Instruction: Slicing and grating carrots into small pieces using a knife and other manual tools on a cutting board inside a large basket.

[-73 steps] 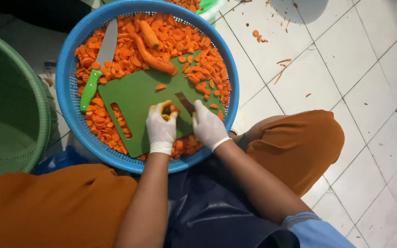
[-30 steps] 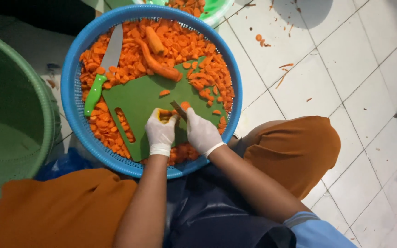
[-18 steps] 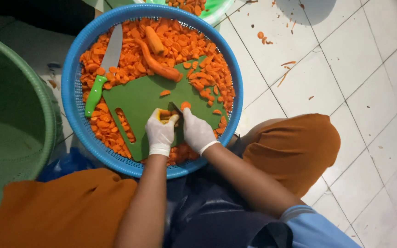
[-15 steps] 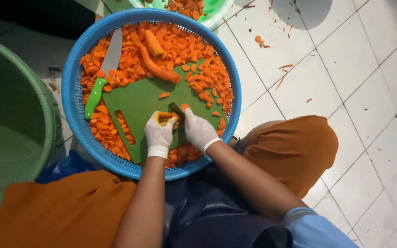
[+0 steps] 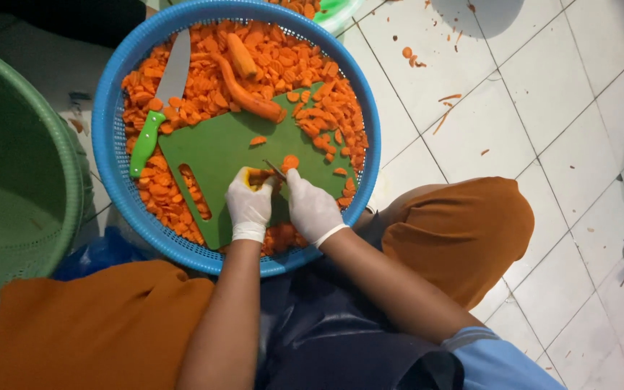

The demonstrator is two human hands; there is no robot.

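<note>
While both gloved hands worked over the green cutting board (image 5: 225,155), the left hand (image 5: 248,206) was curled shut on a short carrot stub (image 5: 258,175), pinning it to the board near its front edge. The right hand (image 5: 313,211) was closed around a small knife (image 5: 276,170), whose dark blade angled down just beside the stub; its handle was hidden inside the glove. One fresh carrot slice (image 5: 291,162) lay just beyond the blade.

Judgement: with so little of the stub left, the left fingertips needed to stay tucked back from the blade, and the cuts kept short and straight down, the stub held flat so it would not roll.

Surroundings: the board rested inside a blue perforated basket (image 5: 113,108), on a heap of sliced carrot (image 5: 204,94). Two whole carrots (image 5: 243,90) lay at the far edge of the board. A larger green-handled knife (image 5: 157,108) rested on the slices to the left, well apart from the hands. A green tub (image 5: 16,195) stood beside the basket, and scraps dotted the white tiled floor (image 5: 514,108). Slices crowding the right edge of the board left little free cutting room.
</note>
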